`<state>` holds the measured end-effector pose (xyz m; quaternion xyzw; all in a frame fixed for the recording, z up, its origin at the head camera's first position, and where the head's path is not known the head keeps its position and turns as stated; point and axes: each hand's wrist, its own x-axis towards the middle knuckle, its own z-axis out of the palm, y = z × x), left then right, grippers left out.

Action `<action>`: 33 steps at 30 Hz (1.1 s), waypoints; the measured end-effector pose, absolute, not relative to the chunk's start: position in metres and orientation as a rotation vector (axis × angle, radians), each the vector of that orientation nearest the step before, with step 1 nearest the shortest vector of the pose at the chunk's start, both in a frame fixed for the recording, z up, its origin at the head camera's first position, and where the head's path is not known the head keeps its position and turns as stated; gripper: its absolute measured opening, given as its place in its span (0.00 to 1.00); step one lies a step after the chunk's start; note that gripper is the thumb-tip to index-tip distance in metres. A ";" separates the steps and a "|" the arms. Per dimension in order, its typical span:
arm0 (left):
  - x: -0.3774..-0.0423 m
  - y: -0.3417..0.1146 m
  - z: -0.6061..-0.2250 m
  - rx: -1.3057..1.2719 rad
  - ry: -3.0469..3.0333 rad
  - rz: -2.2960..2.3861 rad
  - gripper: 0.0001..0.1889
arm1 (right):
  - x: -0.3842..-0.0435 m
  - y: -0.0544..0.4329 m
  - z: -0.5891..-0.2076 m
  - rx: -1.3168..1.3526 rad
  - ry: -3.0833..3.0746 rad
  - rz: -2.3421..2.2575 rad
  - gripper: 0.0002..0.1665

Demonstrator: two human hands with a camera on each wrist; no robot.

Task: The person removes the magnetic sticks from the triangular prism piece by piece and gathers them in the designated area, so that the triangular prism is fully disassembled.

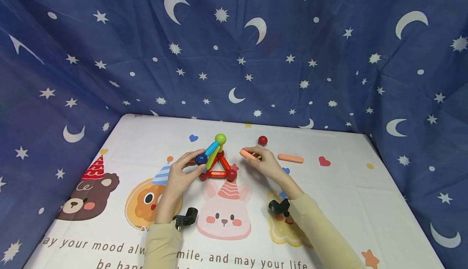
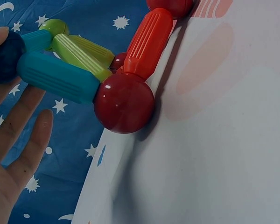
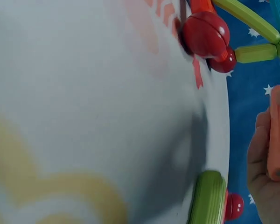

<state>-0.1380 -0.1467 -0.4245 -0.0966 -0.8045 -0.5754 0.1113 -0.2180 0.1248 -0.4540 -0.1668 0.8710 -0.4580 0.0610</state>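
A frame of magnetic rods and balls stands on the table, its base a triangle of red rods (image 1: 217,174) and red balls (image 2: 124,103). Green rods (image 2: 81,56) rise from it to a light green ball (image 1: 220,138). Blue rods (image 2: 57,77) link the light green ball and a base ball to a dark blue ball (image 1: 201,159). My left hand (image 1: 184,175) pinches that dark blue ball between thumb and fingers. To the right of the frame, my right hand (image 1: 269,165) holds an orange rod (image 3: 278,135) above the table, apart from the frame.
Beyond the right hand lies a red ball (image 1: 262,140). A second orange rod (image 1: 290,158) rests to its right. In the right wrist view a green rod (image 3: 208,198) lies on the table below that hand. A blue starry curtain (image 1: 234,57) hangs behind the table.
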 end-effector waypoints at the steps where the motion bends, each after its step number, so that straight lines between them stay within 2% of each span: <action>1: -0.138 -0.147 -0.425 -0.281 -2.363 -1.691 0.21 | -0.216 0.128 -0.454 -0.517 2.636 -1.385 0.21; 9: -0.137 -0.147 -0.424 -0.264 -2.370 -1.707 0.22 | -0.202 0.153 -0.457 -0.432 2.645 -1.418 0.17; 23: -0.139 -0.145 -0.425 -0.268 -2.378 -1.692 0.22 | -0.193 0.205 -0.465 -0.314 2.732 -1.426 0.18; 33: -0.138 -0.145 -0.426 -0.250 -2.382 -1.709 0.22 | -0.197 0.232 -0.470 -0.279 2.884 -1.164 0.17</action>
